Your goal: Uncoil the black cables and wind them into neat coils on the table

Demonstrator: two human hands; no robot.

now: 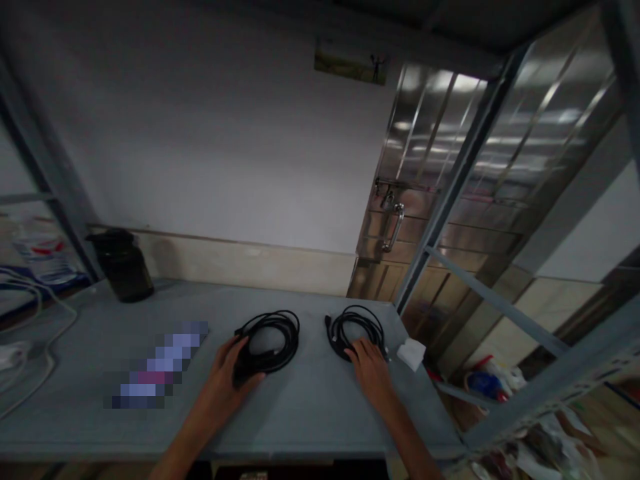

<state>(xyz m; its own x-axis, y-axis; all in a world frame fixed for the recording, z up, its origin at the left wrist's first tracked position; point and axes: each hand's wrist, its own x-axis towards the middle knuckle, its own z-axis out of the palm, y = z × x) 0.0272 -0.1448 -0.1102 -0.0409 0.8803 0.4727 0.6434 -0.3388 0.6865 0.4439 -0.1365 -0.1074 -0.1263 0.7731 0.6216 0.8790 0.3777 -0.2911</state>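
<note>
Two coils of black cable lie on the grey tabletop. At the left coil [287,350], my left hand [230,370] grips the near left edge, thumb below and fingers above. My right hand [369,363] bends over the front of the right coil [357,323], its fingertips on the strands; the undersides of the fingers are hidden. Small connector ends show on both coils. Just right of my right hand sits a small white block-like item [412,353], whose kind I cannot make out.
A blurred-out rectangular object [165,367] lies left of my left hand. A dark bottle [123,267] stands at the back left, near white cables [50,353]. Metal posts [450,180] frame the table [300,420]. Beyond the right side are a metal door [425,167] and clutter on the floor.
</note>
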